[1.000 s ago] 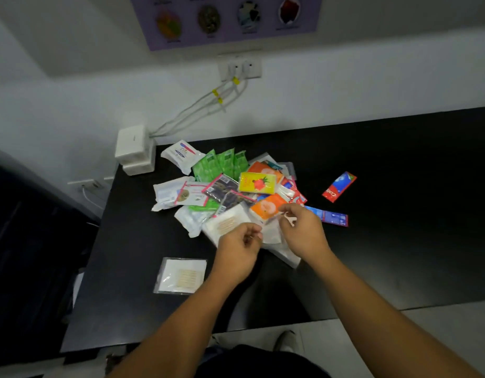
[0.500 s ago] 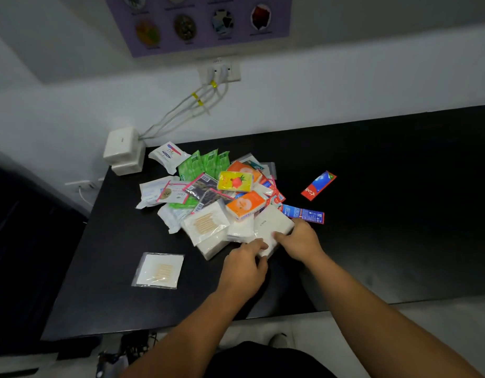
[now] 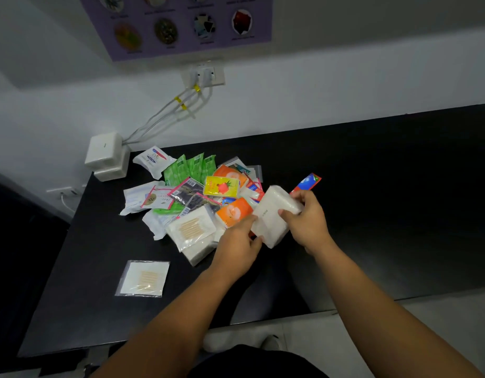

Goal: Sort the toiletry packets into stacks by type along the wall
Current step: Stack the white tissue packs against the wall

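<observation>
A black table [image 3: 372,214] is seen from above, its back edge set against a white wall [image 3: 317,99]. A mixed pile of toiletry packets [image 3: 197,197] is heaped toward the back-left part of the table; no sorted stacks are seen along the wall yet. A white soft pack [image 3: 271,216] is held tilted above the pile's right side, nearer the table's middle. It is grasped by the right hand [image 3: 306,222], fingers curled round its right edge, and pinched at its near-left corner by the left hand [image 3: 236,249]. The step in hand appears to be the lifting out of one type; next, the pack would likely have to be carried over the heap and set down at the back edge — bare table is offered to the right of the pile. The back-left corner is taken up by white plug boxes [image 3: 106,155] with cables, and the green sachets [image 3: 189,167] lie close to the wall there. A red carton [image 3: 306,182] lies just behind the right hand — it may get nudged. One clear packet [image 3: 143,278] lies alone toward the front-left edge, and an orange packet [image 3: 233,211] sits beside the held pack.
</observation>
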`<state>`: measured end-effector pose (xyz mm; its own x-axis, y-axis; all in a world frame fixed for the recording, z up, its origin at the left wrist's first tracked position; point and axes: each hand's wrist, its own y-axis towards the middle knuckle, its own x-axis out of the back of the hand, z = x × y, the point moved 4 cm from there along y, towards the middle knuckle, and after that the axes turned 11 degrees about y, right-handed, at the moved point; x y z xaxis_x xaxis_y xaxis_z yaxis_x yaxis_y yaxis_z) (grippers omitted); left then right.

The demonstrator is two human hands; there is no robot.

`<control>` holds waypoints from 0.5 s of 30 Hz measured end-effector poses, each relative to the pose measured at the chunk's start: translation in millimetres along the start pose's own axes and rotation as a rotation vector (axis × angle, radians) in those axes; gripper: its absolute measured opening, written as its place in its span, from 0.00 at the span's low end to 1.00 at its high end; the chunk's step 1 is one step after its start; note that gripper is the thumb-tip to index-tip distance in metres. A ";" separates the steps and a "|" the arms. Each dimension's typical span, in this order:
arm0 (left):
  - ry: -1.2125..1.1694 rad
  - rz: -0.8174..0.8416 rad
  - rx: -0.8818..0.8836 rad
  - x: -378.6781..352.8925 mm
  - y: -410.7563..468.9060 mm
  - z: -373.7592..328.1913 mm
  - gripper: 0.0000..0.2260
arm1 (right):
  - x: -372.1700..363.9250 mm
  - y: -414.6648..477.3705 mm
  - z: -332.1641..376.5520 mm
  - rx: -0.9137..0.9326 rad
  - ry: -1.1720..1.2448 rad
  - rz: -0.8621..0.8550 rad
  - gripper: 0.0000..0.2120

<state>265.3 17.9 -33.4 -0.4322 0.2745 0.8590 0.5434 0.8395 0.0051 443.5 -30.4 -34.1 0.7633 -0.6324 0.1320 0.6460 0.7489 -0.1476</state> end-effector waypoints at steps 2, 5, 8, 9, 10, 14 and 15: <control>-0.077 -0.028 0.026 7.7 11.5 2.4 0.25 | 1.5 -0.9 17.4 0.087 0.026 0.040 0.22; -0.237 -0.048 0.089 23.1 24.7 13.9 0.25 | -5.3 -3.2 41.2 0.185 0.079 0.109 0.23; -0.465 -0.057 0.163 42.9 32.1 31.5 0.22 | -22.2 -2.3 56.2 0.169 0.219 0.142 0.24; -0.557 -0.026 0.195 49.9 33.1 37.5 0.21 | -30.7 -1.1 58.7 0.150 0.270 0.158 0.24; -0.648 0.021 0.229 55.8 33.6 43.9 0.20 | -40.8 0.1 60.7 0.135 0.319 0.179 0.23; -0.892 0.094 0.288 90.2 30.5 71.8 0.19 | -91.3 2.0 66.4 0.085 0.433 0.278 0.21; -0.932 0.076 0.303 100.1 29.6 81.9 0.18 | -105.1 1.7 68.4 0.063 0.445 0.302 0.21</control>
<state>179.2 108.5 10.9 -0.8694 0.4833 0.1030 0.4415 0.8534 -0.2771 364.0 51.0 18.8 0.8522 -0.4002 -0.3370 0.4067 0.9119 -0.0544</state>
